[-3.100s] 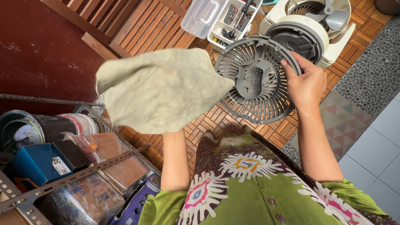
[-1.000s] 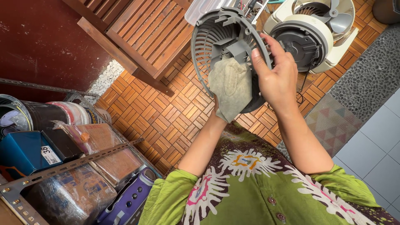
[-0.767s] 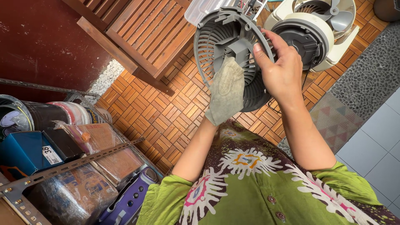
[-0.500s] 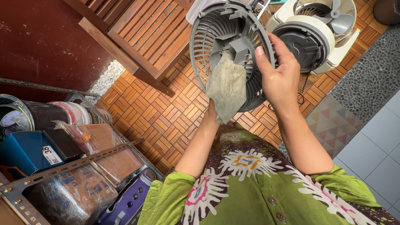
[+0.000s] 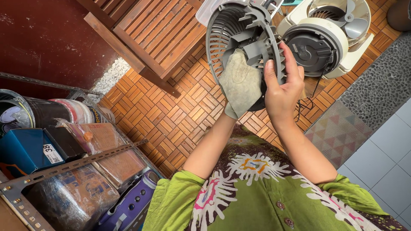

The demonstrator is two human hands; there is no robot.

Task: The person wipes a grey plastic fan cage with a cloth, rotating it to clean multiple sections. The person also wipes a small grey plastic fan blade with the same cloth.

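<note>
Grey round plastic fan grille (image 5: 239,38), ribbed with thin curved slats and a blocky hub at its centre, held up at chest height over a floor of small orange-brown wooden parquet tiles (image 5: 171,115). Gripped at its right rim by the right hand (image 5: 282,92), fingers curled over the edge, thumb along the front. Pressed against the inner slats by the left hand (image 5: 233,92), itself closed inside a pale beige, soft, crumpled cloth (image 5: 239,83) that wraps and hides most of the fingers. Just behind the grille, resting on the floor, a cream plastic fan body (image 5: 338,38) with a round grey motor housing and pale blades. Upper left, slatted brown wooden panel (image 5: 158,30) against a dark red wall. Lower left, metal angle-iron shelf (image 5: 64,167) crowded with tins, a blue box and plastic-wrapped bundles. Below, green patterned shirt (image 5: 257,192) with buttons. Right edge, grey pebble strip and pale smooth tiles
</note>
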